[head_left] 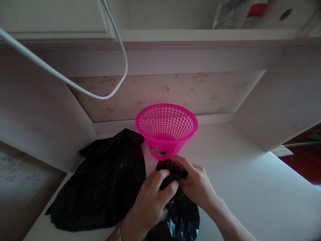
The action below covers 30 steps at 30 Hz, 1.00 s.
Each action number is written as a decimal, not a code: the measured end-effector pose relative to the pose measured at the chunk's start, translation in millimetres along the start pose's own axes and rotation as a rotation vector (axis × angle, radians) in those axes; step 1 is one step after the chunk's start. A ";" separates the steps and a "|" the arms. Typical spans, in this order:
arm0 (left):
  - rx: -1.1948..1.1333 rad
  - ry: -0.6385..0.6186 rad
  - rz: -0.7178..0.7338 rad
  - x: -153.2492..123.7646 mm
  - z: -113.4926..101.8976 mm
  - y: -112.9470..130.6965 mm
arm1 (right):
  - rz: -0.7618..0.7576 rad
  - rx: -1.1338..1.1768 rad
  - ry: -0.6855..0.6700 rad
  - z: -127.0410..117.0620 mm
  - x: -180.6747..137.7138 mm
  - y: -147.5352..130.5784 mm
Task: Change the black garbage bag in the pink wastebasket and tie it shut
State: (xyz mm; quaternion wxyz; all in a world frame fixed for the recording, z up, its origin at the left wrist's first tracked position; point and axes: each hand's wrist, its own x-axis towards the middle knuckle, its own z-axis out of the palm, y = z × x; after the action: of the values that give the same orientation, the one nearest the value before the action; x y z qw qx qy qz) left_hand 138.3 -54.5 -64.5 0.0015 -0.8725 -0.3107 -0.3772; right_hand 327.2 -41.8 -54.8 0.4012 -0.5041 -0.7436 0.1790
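Observation:
A black plastic bag is bunched at its top between my two hands, and its lower part hangs down toward the bottom edge of the view. My left hand grips the gathered plastic from the left, its fingers curled. From the right, my right hand pinches the same bunched top, with some fingertips hidden in the folds. Just beyond the hands stands a pink perforated plastic basket, upright, with a small label on its front. Spread out to the left lies another black plastic bag, touching or close to the basket.
The white surface is walled by side panels left and right. Overhead runs a white shelf edge with items on it. A white cable loops down at upper left. Flowered wallpaper covers the back.

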 end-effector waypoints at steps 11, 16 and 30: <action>-0.034 0.105 0.113 15.4 -1.2 6.3 | 0.434 0.816 -0.401 -27.7 5.1 4.6; 0.042 0.013 0.138 13.3 -2.7 6.6 | 0.453 0.812 -0.197 -21.2 12.2 3.2; -0.072 -0.129 0.245 -15.1 -7.4 14.5 | 0.562 0.317 0.211 -7.2 20.3 111.1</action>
State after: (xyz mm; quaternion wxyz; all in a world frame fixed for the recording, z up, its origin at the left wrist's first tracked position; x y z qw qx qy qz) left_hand 133.5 -76.2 -65.8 -0.0039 -0.9258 -0.1874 -0.3283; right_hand 396.7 22.9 -116.5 0.4842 -0.6363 -0.4928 0.3431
